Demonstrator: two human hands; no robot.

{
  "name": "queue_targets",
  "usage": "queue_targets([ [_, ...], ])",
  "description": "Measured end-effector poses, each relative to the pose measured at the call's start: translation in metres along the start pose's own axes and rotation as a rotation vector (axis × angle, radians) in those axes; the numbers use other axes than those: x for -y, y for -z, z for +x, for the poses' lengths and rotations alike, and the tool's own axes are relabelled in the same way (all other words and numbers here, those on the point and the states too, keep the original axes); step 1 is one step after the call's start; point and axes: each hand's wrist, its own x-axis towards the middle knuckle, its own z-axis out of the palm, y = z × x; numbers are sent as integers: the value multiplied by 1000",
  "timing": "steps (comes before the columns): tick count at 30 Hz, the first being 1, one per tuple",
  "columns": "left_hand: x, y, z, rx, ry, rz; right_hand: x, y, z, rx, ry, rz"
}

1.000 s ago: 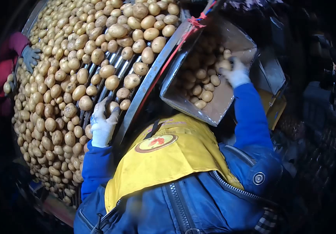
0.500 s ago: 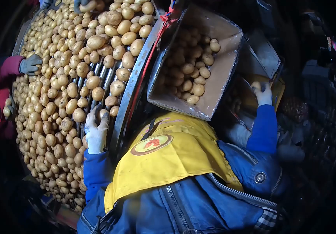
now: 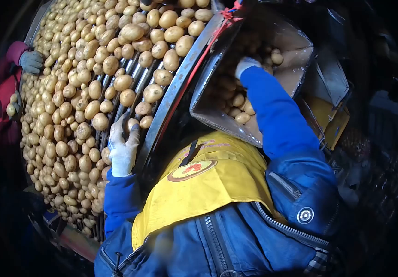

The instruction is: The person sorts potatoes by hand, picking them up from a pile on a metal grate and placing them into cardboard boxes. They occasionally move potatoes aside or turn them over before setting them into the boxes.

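My left hand [image 3: 124, 144], in a white glove with grey fingertips, rests over the roller conveyor's near side. Its fingers curl around a potato [image 3: 132, 123] beside the metal rail. Many loose potatoes [image 3: 84, 130] lie around it on the rollers. Inside the cardboard box [image 3: 296, 60], my right hand [image 3: 247, 65] reaches down among a pile of potatoes [image 3: 242, 118]. Shadow and the box's depth hide its fingers, so whether it holds anything does not show.
Dark metal rollers [image 3: 132, 69] show between the potatoes. A rusty rail [image 3: 180, 69] with a red cord [image 3: 202, 57] divides conveyor from box. Across the conveyor is another person's grey-gloved hand [image 3: 31, 61]. A yellow container [image 3: 330, 121] stands right of the box.
My right hand has moved left from beside the yellow container into the cardboard box. My left hand stays over the conveyor with the potato. The whole view has shifted slightly.
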Motion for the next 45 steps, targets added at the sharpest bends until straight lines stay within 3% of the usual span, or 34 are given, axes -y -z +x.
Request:
queue_targets([
  [1,-5,2,-1,-9,-34,20,-6,-38,19,-126,111,-21],
  [3,-7,7,-7,-65,-39,48,7,-21,10,-121,126,80],
  [4,-7,9,-12,-108,-48,73,7,-14,-6,-142,20,64],
  [5,-6,11,-10,-216,-191,99,5,-5,-21,-169,-86,46],
  [8,-35,20,-6,-389,-362,119,-7,8,-73,-362,127,456],
  [11,-86,10,3,-131,-393,-199,3,37,-133,-521,344,534],
  [13,-109,-16,9,168,-131,-524,10,44,-152,-618,436,514],
  [15,-142,-30,17,332,-177,-615,18,54,-168,-719,522,491],
  [19,-166,-51,22,422,-162,-827,34,64,-184,-859,658,347],
  [21,-170,-51,23,480,-57,-911,40,69,-195,-892,735,334],
  [23,-165,-55,22,411,-107,-854,46,66,-199,-923,765,372],
  [25,-161,-55,24,395,65,-818,45,59,-198,-945,807,316],
  [26,-149,-59,26,431,182,-1105,51,60,-203,-923,876,296],
  [30,-136,-73,25,372,195,-1182,58,50,-204,-840,842,389],
  [33,-127,-84,24,358,285,-1409,58,44,-202,-773,769,611],
  [36,-124,-76,23,310,187,-1254,41,41,-195,-655,655,471],
  [40,-121,-55,26,-148,-68,-861,-13,11,-177,-540,449,281],
  [42,-97,-50,32,-267,-172,-668,-29,2,-174,-283,200,103],
  [43,-89,-48,30,-273,-191,-602,-31,2,-174,-280,197,104],
  [45,-73,-45,22,-223,-288,-394,-34,7,-174,47,222,157],
])
